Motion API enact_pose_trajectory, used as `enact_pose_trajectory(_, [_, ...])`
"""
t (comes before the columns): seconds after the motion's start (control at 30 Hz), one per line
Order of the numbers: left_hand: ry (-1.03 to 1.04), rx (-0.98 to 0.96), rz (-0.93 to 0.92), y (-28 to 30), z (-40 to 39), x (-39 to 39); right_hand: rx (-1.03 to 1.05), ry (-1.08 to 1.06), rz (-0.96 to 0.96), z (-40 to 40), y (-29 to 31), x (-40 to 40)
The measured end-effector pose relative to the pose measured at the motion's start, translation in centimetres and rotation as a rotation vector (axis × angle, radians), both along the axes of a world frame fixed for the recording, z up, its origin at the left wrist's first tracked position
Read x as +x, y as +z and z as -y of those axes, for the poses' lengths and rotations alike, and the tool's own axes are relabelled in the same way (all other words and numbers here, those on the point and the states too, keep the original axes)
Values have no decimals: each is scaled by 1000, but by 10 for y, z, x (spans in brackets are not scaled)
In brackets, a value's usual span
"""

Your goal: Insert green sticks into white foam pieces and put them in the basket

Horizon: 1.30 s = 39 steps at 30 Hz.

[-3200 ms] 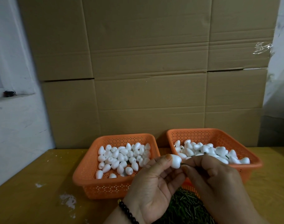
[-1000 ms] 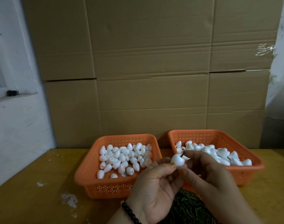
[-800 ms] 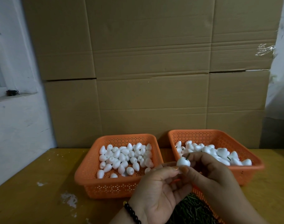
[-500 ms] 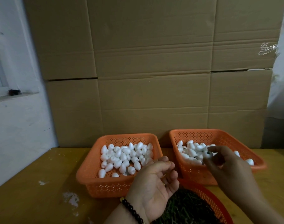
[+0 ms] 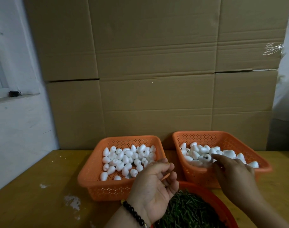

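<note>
Right hand (image 5: 231,171) over right basket (image 5: 262,169), fingers loose, stuck foam piece (image 5: 205,157) at fingertips, looks just let go, grip unclear. Left hand (image 5: 155,183) palm up, loosely curled, empty. Tip: drop low onto pile so stick stays seated; left grabs next blank from left basket (image 5: 91,175), sticks (image 5: 190,209) close below.

Two orange perforated plastic baskets sit side by side. The left basket (image 5: 91,175) holds plain white egg-shaped foam pieces (image 5: 127,159) in a loose layer. The right basket (image 5: 222,139) holds a heap of white foam pieces (image 5: 199,151), one piece (image 5: 204,157) at the front showing a dark spot. Nearer the viewer, a red round container (image 5: 222,206) is filled with thin green sticks (image 5: 188,213), lying jumbled.
</note>
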State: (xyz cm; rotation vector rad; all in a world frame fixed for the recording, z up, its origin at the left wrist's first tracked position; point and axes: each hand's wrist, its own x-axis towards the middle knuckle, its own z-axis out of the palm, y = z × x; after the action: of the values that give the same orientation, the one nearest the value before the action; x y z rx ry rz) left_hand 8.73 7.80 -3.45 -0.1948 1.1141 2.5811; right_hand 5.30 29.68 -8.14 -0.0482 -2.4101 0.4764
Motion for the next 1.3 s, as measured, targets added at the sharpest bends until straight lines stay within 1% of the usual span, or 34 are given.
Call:
enact_pose_trajectory(0.17, [-2, 4, 2, 1, 2, -1, 97, 117, 27, 3, -1, 2])
enact_pose_trajectory(0.3, [0, 6, 7, 3, 5, -3, 120, 120, 63, 3, 9, 0])
enact_pose_trajectory(0.37, [5, 13, 7, 4, 7, -4, 200, 103, 140, 1, 17, -4])
enact_pose_trajectory(0.43, [8, 23, 0, 5, 9, -5, 279, 99, 265, -1, 28, -11])
enact_pose_trajectory(0.53, [12, 43, -11, 8, 16, -9, 289, 157, 480, -1, 44, -21])
enact_pose_trajectory(0.6, [35, 39, -24, 10, 22, -12, 319, 200, 587, 0, 49, -27])
enact_pose_trajectory(0.7, [49, 54, -50, 14, 32, -15, 525, 220, 681, -2, 52, -41])
enact_pose_trajectory(0.8, [86, 47, -63, 14, 46, -22, 588, 220, 739, -7, 52, -53])
enact_pose_trajectory(0.87, [126, -6, -60, 13, 56, -30, 685, 229, 733, -12, 52, -58])
enact_pose_trajectory(0.9, [145, -43, -58, 12, 61, -35, 714, 238, 729, -14, 51, -59])
enact_pose_trajectory(0.97, [181, -116, -61, 11, 71, -45, 688, 233, 680, -16, 50, -56])
enact_pose_trajectory(1.03, [190, -194, -78, 13, 82, -55, 604, 155, 523, -16, 47, -52])
enact_pose_trajectory(1.1, [168, -321, -101, 14, 91, -66, 446, 68, 353, -10, 45, -42])
enact_pose_trajectory(1.17, [134, -553, -135, 13, 97, -77, 328, 100, 185, 2, 42, -24])
enact_pose_trajectory(1.23, [85, -896, -186, 10, 100, -87, 234, 234, 56, 16, 38, -2])
enact_pose_trajectory(1.3, [1, -1238, -231, 7, 99, -94, 193, 376, 37, 29, 38, 24])
